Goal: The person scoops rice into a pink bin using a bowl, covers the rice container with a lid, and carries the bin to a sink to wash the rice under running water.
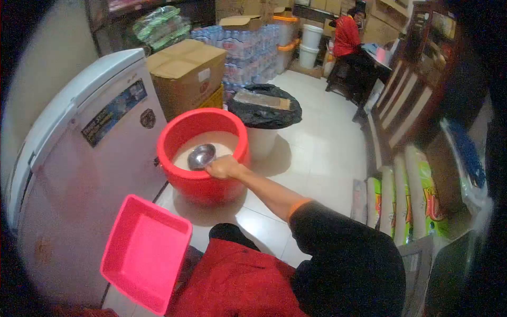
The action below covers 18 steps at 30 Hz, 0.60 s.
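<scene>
My right hand (223, 167) is closed on the near edge of a shiny metal bowl (201, 157). The bowl is tilted inside a big red tub (203, 182), over pale, rice-like contents (224, 139). My forearm crosses the tub's near right rim. To the lower left, a bright pink rectangular basin (145, 253) tips toward me with nothing in it, beside my red clothing. My left hand does not show.
A white chest freezer (100, 195) flanks the tub on the left. Behind stand a cardboard box (185, 71), stacked bottle packs (240, 50) and a bin covered in black plastic (266, 116). Filled sacks (417, 190) line the right. A person in red (346, 37) sits at the back.
</scene>
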Each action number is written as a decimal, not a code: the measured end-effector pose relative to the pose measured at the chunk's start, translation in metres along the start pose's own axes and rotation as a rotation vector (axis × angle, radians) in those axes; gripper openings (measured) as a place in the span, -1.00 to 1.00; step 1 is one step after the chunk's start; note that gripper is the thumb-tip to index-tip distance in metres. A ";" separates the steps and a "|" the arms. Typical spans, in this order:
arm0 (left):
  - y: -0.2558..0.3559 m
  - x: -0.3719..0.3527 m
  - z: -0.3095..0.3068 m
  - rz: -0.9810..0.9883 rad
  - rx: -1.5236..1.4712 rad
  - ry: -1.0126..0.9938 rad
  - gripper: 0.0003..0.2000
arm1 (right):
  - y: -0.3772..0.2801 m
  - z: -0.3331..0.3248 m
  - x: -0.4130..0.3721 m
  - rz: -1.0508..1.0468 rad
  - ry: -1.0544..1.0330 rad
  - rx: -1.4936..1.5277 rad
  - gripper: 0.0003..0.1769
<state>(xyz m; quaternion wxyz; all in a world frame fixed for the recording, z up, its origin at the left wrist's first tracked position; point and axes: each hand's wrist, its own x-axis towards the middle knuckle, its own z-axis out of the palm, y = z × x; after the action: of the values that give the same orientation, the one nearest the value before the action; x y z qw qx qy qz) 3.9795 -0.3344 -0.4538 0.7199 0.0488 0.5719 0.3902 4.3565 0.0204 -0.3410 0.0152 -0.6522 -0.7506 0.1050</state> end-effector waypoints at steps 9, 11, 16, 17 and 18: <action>0.004 -0.001 0.002 -0.056 0.003 0.016 -0.59 | -0.038 -0.002 -0.046 0.088 0.017 0.108 -0.47; 0.007 -0.002 0.002 -0.069 0.008 0.019 -0.59 | -0.042 0.005 -0.059 0.043 0.115 0.089 -0.48; 0.010 -0.004 0.002 -0.095 0.013 0.018 -0.59 | -0.046 0.007 -0.091 0.064 -0.008 0.102 -0.50; 0.009 -0.004 0.000 -0.097 0.013 0.017 -0.59 | -0.044 0.009 -0.095 0.067 -0.013 0.103 -0.50; 0.010 -0.005 0.000 -0.099 0.010 0.017 -0.59 | -0.044 0.011 -0.100 0.077 -0.036 0.097 -0.49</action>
<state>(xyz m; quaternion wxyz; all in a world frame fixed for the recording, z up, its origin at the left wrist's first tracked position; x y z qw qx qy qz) 3.9746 -0.3309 -0.4450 0.7333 0.0206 0.5815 0.3516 4.3267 -0.0849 -0.3325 0.0295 -0.6770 -0.7191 0.1536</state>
